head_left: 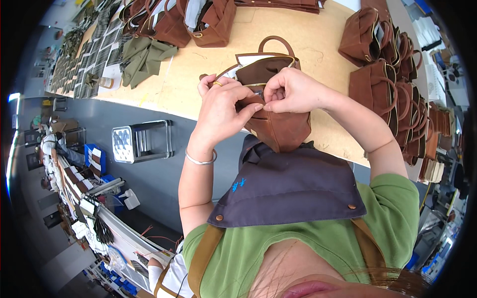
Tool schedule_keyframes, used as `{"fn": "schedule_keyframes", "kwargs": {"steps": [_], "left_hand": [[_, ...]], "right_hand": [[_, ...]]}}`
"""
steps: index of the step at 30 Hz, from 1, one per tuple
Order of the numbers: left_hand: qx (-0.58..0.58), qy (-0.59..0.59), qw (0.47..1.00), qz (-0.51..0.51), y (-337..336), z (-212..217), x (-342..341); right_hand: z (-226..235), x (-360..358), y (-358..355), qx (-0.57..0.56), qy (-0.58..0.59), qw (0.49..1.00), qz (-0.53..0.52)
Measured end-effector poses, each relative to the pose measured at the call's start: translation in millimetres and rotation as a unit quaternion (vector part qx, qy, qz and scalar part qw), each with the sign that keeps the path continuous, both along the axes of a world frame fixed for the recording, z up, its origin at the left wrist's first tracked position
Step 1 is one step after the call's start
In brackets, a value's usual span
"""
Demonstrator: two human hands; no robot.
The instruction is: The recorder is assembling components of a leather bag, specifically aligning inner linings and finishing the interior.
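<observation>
A brown leather handbag (pixel 282 130) leans over the table's near edge in front of my chest. Its top is unzipped, and a brown loop handle stands up on the far side. Dark lining and some white material show inside. My left hand (pixel 222 107) grips the bag's near upper edge, thumb and fingers closed on the leather beside the brass zip. My right hand (pixel 294 92) pinches that same edge, its fingers curled and its thumb tip close to my left thumb. Whether anything small lies between the fingertips is hidden.
The pale wooden table (pixel 198 64) carries more brown handbags (pixel 216 25) at the back and a row of handbags (pixel 370 89) along the right. Folded olive fabric (pixel 144 59) lies at the left. A stool (pixel 141 141) stands on the floor to my left. Another person's arm (pixel 156 270) shows lower left.
</observation>
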State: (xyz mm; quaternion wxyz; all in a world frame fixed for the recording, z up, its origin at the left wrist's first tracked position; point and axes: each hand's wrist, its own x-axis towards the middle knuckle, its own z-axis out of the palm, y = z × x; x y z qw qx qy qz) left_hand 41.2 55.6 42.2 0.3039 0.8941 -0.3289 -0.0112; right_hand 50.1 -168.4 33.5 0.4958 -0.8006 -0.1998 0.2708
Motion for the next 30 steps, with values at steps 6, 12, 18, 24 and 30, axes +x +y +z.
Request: {"fn": "schedule_keyframes", "kwargs": {"steps": [6, 12, 18, 24, 30], "left_hand": [[-0.1, 0.01, 0.995, 0.024, 8.6, -9.4, 5.3], [-0.085, 0.024, 0.996, 0.014, 11.9, -9.1, 7.3], [-0.071, 0.035, 0.997, 0.008, 11.0, -8.9, 8.9], [-0.083, 0.01, 0.996, 0.007, 8.7, -5.4, 11.3], [-0.074, 0.031, 0.997, -0.004, 8.3, -6.7, 12.4]], "right_hand": [[-6.5, -2.6, -1.1, 0.002, -0.005, 0.999, -0.032], [20.5, 8.6, -10.5, -0.077, -0.213, 0.974, 0.014], [4.8, 30.4, -13.6, -0.038, -0.019, 0.998, 0.049], [8.7, 34.4, -5.7, 0.026, 0.026, 0.998, 0.055], [19.8, 32.0, -2.0, -0.004, 0.027, 0.998, 0.053]]}}
